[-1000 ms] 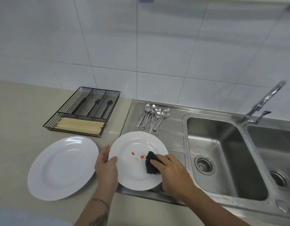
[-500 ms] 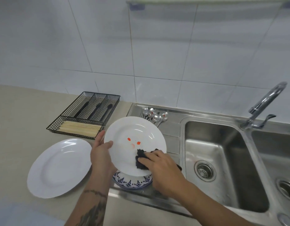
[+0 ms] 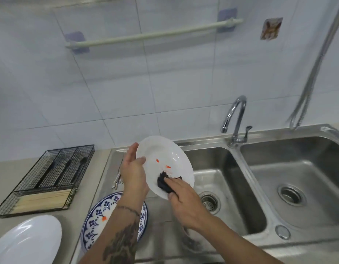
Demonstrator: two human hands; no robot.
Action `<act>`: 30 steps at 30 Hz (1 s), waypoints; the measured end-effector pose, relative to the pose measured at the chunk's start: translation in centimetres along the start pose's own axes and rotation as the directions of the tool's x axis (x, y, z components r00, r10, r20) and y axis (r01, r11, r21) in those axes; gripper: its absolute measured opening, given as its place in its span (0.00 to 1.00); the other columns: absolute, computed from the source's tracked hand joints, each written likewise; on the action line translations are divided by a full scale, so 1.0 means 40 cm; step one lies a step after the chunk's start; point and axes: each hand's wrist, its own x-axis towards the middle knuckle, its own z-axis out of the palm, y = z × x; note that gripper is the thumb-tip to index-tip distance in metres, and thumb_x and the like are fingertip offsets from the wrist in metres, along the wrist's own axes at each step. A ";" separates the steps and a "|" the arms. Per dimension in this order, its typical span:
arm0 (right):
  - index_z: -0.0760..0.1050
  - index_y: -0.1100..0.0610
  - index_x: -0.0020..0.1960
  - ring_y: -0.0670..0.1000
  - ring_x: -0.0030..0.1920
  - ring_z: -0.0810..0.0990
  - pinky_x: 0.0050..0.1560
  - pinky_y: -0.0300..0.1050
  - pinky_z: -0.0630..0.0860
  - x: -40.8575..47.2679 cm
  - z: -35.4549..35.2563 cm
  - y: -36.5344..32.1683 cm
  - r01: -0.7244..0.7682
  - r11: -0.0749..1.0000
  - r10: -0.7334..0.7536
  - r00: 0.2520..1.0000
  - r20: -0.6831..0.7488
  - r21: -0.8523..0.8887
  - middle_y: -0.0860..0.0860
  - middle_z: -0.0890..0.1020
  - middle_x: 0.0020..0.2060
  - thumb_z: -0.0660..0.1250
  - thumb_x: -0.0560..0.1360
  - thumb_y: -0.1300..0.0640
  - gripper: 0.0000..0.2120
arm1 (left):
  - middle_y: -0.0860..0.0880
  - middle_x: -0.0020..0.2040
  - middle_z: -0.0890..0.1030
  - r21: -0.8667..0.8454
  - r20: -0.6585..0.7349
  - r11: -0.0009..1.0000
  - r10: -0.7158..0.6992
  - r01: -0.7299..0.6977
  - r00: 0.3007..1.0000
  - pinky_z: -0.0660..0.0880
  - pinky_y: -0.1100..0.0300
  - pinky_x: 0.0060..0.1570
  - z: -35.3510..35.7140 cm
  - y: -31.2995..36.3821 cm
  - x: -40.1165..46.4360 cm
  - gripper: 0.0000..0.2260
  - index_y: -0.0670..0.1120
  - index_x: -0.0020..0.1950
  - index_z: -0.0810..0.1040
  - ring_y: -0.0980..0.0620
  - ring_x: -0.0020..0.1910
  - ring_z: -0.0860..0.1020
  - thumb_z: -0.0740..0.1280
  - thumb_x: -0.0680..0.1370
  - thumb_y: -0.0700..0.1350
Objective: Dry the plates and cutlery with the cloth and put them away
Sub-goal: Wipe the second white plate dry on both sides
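Step in hand: drying of a round white ceramic plate (image 3: pixel 165 159) w/ a dark crumpled cloth (image 3: pixel 165 182). The plate is held tilted, face toward the camera, above the stainless steel drainboard (image 3: pixel 165 235) and the left basin of the double sink (image 3: pixel 227 187).

Left hand (image 3: pixel 133 173): the plate's left rim is gripped, thumb curled over the face, fingers extended behind the rim. Right hand (image 3: pixel 184 201): the cloth is pressed against the lower part of the plate face by fingers curled over it; thumb is seen below the rim. Small orange-red marks (image 3: pixel 163 163) are visible on the face, above the cloth; apparently not yet wiped.

Other task items: a blue-and-white patterned plate (image 3: pixel 100 212) lies flat on the drainboard, partly hidden by the left forearm. A second plain white plate (image 3: pixel 27 242) lies on the beige countertop (image 3: pixel 5 172), lower left. Metal cutlery (image 3: pixel 117 181) lies on the drainboard behind the left hand; count cannot be told. A black wire cutlery tray (image 3: pixel 50 176), w/ dark utensils and pale chopsticks inside, stands on the counter.

Next move (judgement): the cloth is to be swept across the rest of the face, incl. the marks; the plate is then to be set down w/ the dried one. The rim grip should be kept firm, since the tilted plate hangs over hard steel.
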 end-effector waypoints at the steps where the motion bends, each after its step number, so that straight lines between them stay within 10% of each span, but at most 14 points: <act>1: 0.64 0.51 0.76 0.46 0.74 0.60 0.73 0.36 0.51 -0.002 -0.018 0.008 -0.020 1.000 0.020 1.000 -0.004 0.022 0.47 0.66 0.74 0.53 0.78 0.53 0.25 | 0.55 0.56 0.82 0.015 0.013 1.000 0.002 -0.002 1.000 0.78 0.46 0.57 0.022 -0.010 -0.001 0.23 0.49 0.59 0.80 0.42 0.61 0.79 0.59 0.75 0.25; 18: 0.68 0.44 0.73 0.41 0.54 0.73 0.54 0.32 0.66 -0.038 -0.135 0.103 -0.256 0.918 0.298 0.949 -0.101 0.304 0.41 0.75 0.67 0.54 0.80 0.58 0.23 | 0.49 0.58 0.83 0.264 0.154 0.962 0.029 -0.069 0.988 0.77 0.45 0.63 0.269 -0.120 -0.055 0.21 0.48 0.58 0.80 0.46 0.58 0.81 0.62 0.74 0.27; 30: 0.65 0.41 0.74 0.45 0.61 0.73 0.53 0.28 0.68 -0.013 -0.125 0.126 -0.288 0.874 0.342 0.937 -0.075 0.392 0.43 0.74 0.67 0.53 0.79 0.60 0.26 | 0.51 0.61 0.82 0.341 0.276 0.927 0.060 -0.155 0.959 0.76 0.49 0.64 0.298 -0.121 -0.041 0.22 0.48 0.63 0.79 0.52 0.64 0.79 0.63 0.76 0.27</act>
